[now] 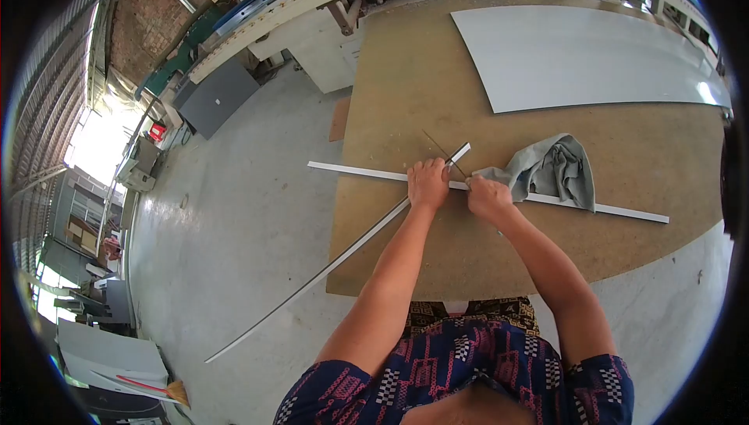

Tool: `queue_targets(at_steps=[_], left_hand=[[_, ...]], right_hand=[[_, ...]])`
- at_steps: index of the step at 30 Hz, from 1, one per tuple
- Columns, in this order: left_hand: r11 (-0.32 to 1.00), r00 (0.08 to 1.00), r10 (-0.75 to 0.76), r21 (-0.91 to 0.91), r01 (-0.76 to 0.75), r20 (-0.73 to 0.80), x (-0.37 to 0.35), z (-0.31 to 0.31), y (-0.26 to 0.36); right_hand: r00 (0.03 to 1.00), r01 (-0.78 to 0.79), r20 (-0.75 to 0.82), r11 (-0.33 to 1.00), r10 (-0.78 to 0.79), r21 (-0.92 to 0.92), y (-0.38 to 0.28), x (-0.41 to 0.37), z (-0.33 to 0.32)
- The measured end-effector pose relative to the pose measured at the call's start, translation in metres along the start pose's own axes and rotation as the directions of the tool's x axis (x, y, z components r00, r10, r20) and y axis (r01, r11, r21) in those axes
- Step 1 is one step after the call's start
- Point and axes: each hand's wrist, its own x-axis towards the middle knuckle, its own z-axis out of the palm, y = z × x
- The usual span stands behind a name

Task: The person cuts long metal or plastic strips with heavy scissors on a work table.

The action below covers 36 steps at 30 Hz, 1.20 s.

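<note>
My left hand (428,183) is wrapped around a long, narrow metal strip (367,235) near its upper end. The strip slants across the table edge, its lower end out over the floor. In my closed right hand (490,197) is a thin, dark, rod-like tool (434,142). It crosses the held strip just beyond my left fingers; I cannot tell whether it is a file or a blade. A second, white strip (605,208) lies across the tabletop under both hands. Beside my right hand, a crumpled grey cloth (554,167) covers part of it.
The brown table (398,89) has a rounded front edge close to my body. A large pale sheet (585,58) lies at its far right. A long machine (312,3) runs behind it. On the left are a grey floor (226,214), a dark panel (216,97) and a broom (177,392).
</note>
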Motion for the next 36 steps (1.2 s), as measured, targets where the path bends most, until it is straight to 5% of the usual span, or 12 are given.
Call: queue_targets(at_steps=[3,12,36], left_hand=[[1.000,1.000,-0.014,-0.008,0.014,0.013,0.001,0.000,0.000],[0.998,0.998,-0.065,0.006,0.065,0.024,0.006,0.006,-0.001],[0.997,0.995,-0.076,0.037,0.073,0.064,0.006,0.001,-0.002]], right_hand=[[0.987,-0.091,0.127,0.995,0.095,-0.033,0.009,-0.037,-0.020],[0.991,-0.035,0.126,0.999,0.038,-0.028,0.014,-0.046,-0.021],[0.989,0.141,-0.051,0.990,-0.142,-0.020,0.023,-0.077,-0.025]])
